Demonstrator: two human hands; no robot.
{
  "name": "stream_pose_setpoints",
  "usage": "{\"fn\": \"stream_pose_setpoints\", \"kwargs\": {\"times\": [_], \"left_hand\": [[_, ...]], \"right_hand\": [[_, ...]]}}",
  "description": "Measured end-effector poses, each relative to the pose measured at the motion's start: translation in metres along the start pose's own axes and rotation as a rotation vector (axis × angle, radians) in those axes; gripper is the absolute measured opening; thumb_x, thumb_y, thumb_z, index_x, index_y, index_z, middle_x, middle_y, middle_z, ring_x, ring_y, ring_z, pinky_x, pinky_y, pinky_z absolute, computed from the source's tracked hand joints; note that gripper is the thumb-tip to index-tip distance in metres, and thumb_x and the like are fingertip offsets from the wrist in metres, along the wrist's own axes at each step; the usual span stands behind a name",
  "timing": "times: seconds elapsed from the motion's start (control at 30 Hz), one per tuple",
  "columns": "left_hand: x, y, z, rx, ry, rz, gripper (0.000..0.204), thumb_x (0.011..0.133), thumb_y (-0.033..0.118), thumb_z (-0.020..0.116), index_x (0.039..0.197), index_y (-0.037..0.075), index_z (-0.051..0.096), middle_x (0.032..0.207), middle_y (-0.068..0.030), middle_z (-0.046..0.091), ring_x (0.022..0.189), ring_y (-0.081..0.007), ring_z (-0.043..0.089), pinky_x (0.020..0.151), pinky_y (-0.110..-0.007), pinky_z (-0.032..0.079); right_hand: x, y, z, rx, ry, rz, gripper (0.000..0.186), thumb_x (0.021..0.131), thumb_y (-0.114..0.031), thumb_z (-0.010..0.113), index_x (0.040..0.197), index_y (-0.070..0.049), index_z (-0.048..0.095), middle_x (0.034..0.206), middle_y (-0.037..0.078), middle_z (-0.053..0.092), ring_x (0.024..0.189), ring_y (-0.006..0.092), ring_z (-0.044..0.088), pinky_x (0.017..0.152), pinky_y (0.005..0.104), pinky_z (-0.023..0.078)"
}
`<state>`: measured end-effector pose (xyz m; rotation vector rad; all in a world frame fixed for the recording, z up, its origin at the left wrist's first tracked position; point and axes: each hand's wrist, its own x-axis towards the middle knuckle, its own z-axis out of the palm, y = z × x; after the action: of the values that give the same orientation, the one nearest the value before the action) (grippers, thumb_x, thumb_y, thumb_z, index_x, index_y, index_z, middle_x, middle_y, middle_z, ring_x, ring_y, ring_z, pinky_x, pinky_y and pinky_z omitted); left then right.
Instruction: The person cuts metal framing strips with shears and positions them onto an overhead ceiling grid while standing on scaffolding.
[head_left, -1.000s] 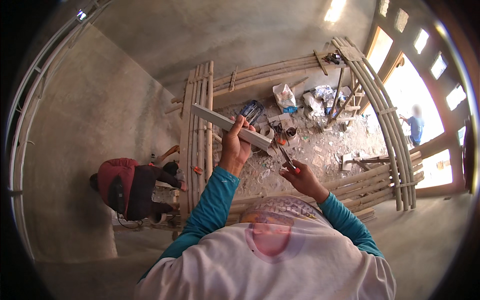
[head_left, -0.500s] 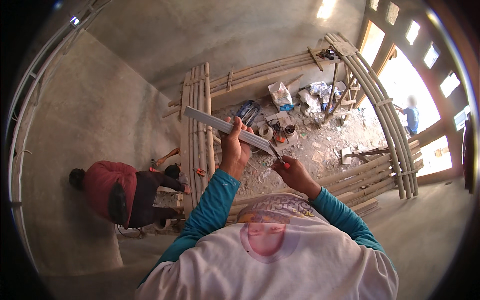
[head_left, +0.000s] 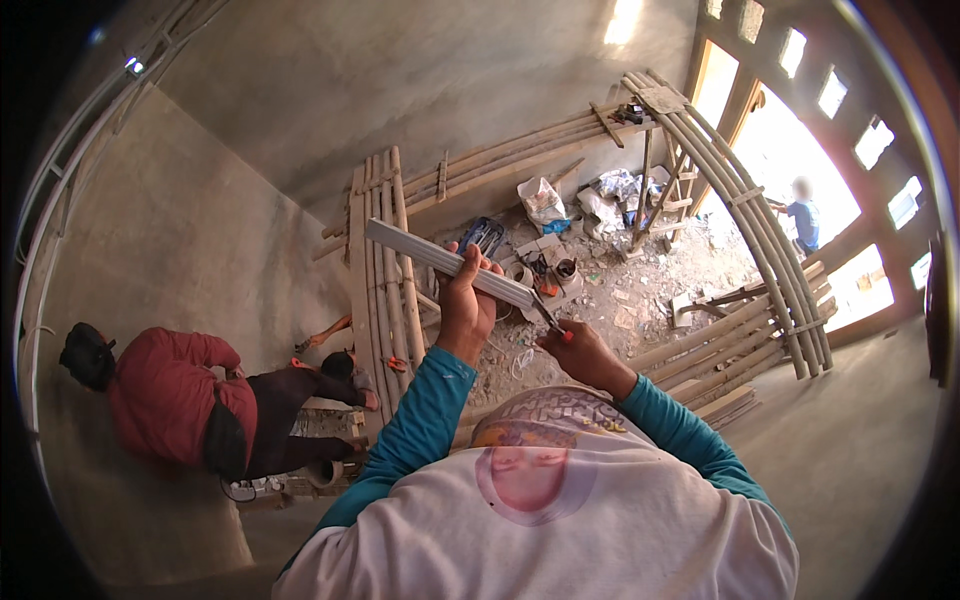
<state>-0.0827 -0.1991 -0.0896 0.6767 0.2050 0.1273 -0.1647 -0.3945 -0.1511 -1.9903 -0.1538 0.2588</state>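
Observation:
My left hand (head_left: 467, 308) is wrapped round a long, light-grey ribbed channel strip (head_left: 408, 243). The strip slants from upper left down to the right in front of my chest. My right hand (head_left: 592, 357) is closed on red-handled snips (head_left: 546, 314). Their dark metal jaws meet the strip's lower right end. Whether the jaws are open or closed there is too small to tell, and my fingers hide most of the handles.
Bamboo-pole scaffolding (head_left: 390, 270) runs along the left, back and right (head_left: 740, 190). Below lie rubble, sacks (head_left: 542, 203), a blue tool case (head_left: 484, 235) and buckets (head_left: 567, 270). A person in red (head_left: 180, 390) bends at the left; another (head_left: 803, 222) is outside the doorway.
The view has shifted slightly, so the room sits further left and lower. Both hands keep their grips, with the snips still at the strip's end. The person in red has moved left.

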Motion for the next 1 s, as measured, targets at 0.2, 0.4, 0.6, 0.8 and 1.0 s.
{"fn": "stream_pose_setpoints", "kwargs": {"times": [0.2, 0.4, 0.6, 0.8, 1.0], "left_hand": [[0.007, 0.002, -0.009, 0.007, -0.094, 0.0, 0.049, 0.094, 0.007, 0.074, 0.132, 0.016, 0.044, 0.095, -0.0022, 0.059, 0.086, -0.0164, 0.058, 0.084, -0.043, 0.051], [0.018, 0.009, -0.005, 0.065, -0.088, 0.036, 0.046, 0.095, 0.01, 0.075, 0.13, 0.014, 0.045, 0.091, -0.0008, 0.056, 0.081, -0.0147, 0.057, 0.077, -0.038, 0.051], [0.028, 0.029, 0.003, 0.155, -0.205, -0.121, 0.027, 0.092, 0.025, 0.081, 0.103, 0.016, 0.058, 0.08, 0.003, 0.049, 0.064, -0.0069, 0.049, 0.062, -0.029, 0.047], [0.029, 0.023, 0.007, 0.12, -0.313, -0.228, 0.02, 0.096, 0.029, 0.076, 0.098, 0.017, 0.06, 0.078, 0.006, 0.048, 0.061, -0.0051, 0.046, 0.06, -0.026, 0.042], [0.03, 0.023, 0.004, 0.066, -0.392, -0.289, 0.021, 0.096, 0.032, 0.076, 0.102, 0.018, 0.061, 0.078, 0.0064, 0.047, 0.06, -0.0048, 0.044, 0.06, -0.025, 0.042]], "right_hand": [[-0.004, -0.003, 0.004, -0.029, -0.021, 0.023, 0.041, 0.089, -0.039, 0.079, 0.088, 0.0, 0.066, 0.075, 0.023, 0.064, 0.07, 0.0397, 0.064, 0.067, 0.0475, 0.051], [-0.014, -0.024, -0.002, 0.024, -0.081, 0.099, 0.034, 0.09, -0.035, 0.079, 0.094, -0.002, 0.068, 0.072, 0.015, 0.063, 0.068, 0.0286, 0.061, 0.064, 0.0415, 0.05], [-0.024, -0.013, -0.013, 0.035, -0.167, 0.032, 0.032, 0.092, -0.034, 0.077, 0.095, -0.003, 0.069, 0.074, 0.018, 0.064, 0.068, 0.0324, 0.059, 0.068, 0.0441, 0.051], [-0.01, -0.019, -0.009, 0.009, -0.229, 0.003, 0.033, 0.092, -0.034, 0.077, 0.093, -0.001, 0.07, 0.072, 0.019, 0.062, 0.065, 0.0284, 0.057, 0.067, 0.0436, 0.05], [-0.012, -0.025, -0.013, 0.024, -0.271, -0.025, 0.033, 0.091, -0.034, 0.079, 0.093, -0.002, 0.07, 0.071, 0.017, 0.062, 0.064, 0.0265, 0.057, 0.066, 0.0424, 0.05]]}}
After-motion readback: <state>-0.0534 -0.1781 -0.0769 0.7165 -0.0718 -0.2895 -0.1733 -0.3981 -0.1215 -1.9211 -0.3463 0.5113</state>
